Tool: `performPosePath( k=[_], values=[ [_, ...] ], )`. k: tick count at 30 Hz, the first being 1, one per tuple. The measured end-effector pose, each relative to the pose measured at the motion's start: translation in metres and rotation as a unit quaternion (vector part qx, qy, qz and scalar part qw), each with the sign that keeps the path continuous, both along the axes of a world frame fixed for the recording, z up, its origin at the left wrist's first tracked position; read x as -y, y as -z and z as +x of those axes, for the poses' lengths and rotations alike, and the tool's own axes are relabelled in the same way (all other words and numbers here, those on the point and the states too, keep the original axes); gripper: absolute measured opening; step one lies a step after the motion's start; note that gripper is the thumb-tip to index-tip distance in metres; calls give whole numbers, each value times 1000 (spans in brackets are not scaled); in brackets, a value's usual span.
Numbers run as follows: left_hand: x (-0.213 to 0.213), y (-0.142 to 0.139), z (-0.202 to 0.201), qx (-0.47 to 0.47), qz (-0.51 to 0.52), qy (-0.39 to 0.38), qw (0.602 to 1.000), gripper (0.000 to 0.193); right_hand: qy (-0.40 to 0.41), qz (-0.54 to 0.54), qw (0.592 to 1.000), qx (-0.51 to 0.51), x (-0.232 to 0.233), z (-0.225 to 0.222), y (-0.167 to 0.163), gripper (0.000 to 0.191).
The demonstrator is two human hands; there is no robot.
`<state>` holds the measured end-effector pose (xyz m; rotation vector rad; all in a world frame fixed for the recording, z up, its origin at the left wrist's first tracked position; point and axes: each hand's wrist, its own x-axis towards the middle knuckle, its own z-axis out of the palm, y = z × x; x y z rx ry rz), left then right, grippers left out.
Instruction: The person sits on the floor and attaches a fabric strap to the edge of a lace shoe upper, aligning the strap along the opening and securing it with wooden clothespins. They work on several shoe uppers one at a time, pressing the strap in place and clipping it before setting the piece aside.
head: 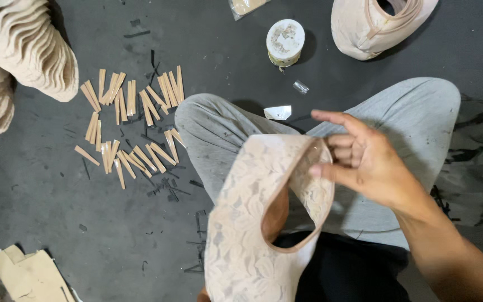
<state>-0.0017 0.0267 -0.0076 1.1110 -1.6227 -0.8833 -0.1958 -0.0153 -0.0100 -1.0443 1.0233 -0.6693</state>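
Pinching the lace shoe upper (252,223) rim, right hand (364,159) grip pressed together, left hand inside, grip hidden.

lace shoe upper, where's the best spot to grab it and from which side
Grip the lace shoe upper at its bound opening rim, coming from the right. The rim is a firm folded edge and faces that side; the right hand already pinches it there. The left hand seems tucked inside.

— Where could a hand pass on the dark floor (46,201)?

— The lower-left stretch lay open. Tan strips (132,120) were scattered left of the grey-trousered knee (208,126).

— And toward the top edge?

— A round tape roll (285,42) stood there, with a beige shoe upper (375,25) near the top-right corner and stacked pieces (29,47) filling the top-left corner.
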Motion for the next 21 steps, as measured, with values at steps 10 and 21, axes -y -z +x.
performPosePath(
  k=[10,21],
  values=[
    [10,20,23,43,-57,-68,995,28,47,-297,914,-272,21,-9,-52,58],
    [18,-63,38,232,47,-123,964,28,-242,-620,616,-421,39,31,-74,95]
  ],
)
